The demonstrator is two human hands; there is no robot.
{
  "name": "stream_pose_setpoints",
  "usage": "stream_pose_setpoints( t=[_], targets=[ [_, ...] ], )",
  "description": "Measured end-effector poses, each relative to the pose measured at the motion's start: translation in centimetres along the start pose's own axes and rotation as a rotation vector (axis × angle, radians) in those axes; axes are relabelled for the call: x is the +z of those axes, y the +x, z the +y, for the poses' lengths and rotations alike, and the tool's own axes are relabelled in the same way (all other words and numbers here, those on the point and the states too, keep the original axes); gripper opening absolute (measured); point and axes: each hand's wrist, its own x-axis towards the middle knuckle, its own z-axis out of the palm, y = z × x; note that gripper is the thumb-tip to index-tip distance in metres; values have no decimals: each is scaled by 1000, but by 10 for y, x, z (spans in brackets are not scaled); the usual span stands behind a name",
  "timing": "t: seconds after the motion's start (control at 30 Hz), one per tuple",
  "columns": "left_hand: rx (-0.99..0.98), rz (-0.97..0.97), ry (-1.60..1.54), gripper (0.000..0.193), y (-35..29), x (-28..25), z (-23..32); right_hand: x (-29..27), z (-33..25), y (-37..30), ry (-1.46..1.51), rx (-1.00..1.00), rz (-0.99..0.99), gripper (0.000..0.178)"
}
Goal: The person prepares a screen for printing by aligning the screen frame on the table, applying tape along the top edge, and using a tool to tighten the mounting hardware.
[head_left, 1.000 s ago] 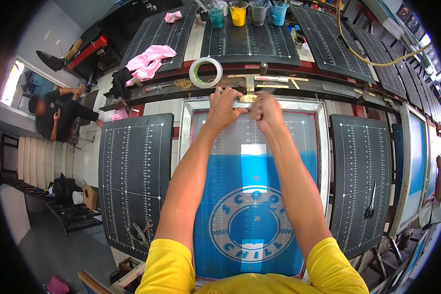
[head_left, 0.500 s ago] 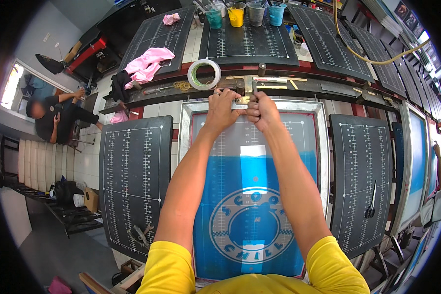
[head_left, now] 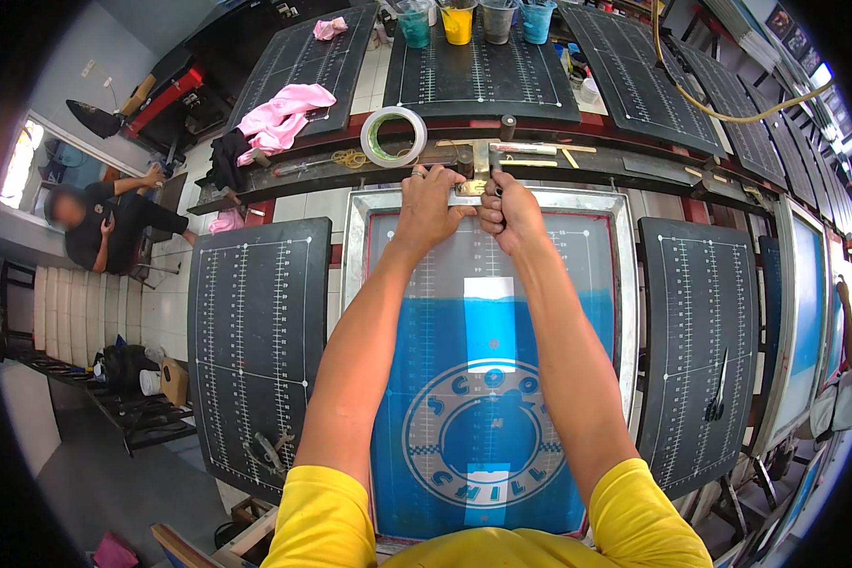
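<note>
A silk-screen frame with a pale metal rim lies flat in front of me, its mesh blue with a round lettered design. At its far edge is a brass-coloured clamp, fixed to a dark rail. My left hand is curled over the frame's far edge, left of the clamp, thumb pointing right. Just right of the clamp, my right hand is closed in a fist round a small dark tool with a ring-like end; the fist hides most of it.
Black printing boards flank the frame. A tape roll and a marker lie by the rail. Pink cloth and cups of ink are beyond; scissors lie right. A person sits at left.
My right fist has turned slightly at the clamp, so the tool's ring-like end shows. My left hand stays nearly still. The whole view has shifted a little.
</note>
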Motion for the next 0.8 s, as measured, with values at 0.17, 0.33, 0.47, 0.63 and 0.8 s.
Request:
stream_pose_setpoints(
  t=[0.17,0.33,0.47,0.63,0.8],
  targets=[
    [-7,-7,-1,48,0,-1,2,0,3,-5,65,-193,241,25],
    [10,12,14,49,-1,2,0,-4,-2,-8,-65,31,-55,30],
    [16,13,-11,55,-2,1,-2,-25,-12,-36,-268,-77,-28,32],
    [-32,8,-120,64,-5,-4,0,-51,-21,-110,-584,-239,34,32],
    [-175,-36,-397,57,-29,-32,-10,-111,-32,-190,-749,-385,117,29]
  ],
)
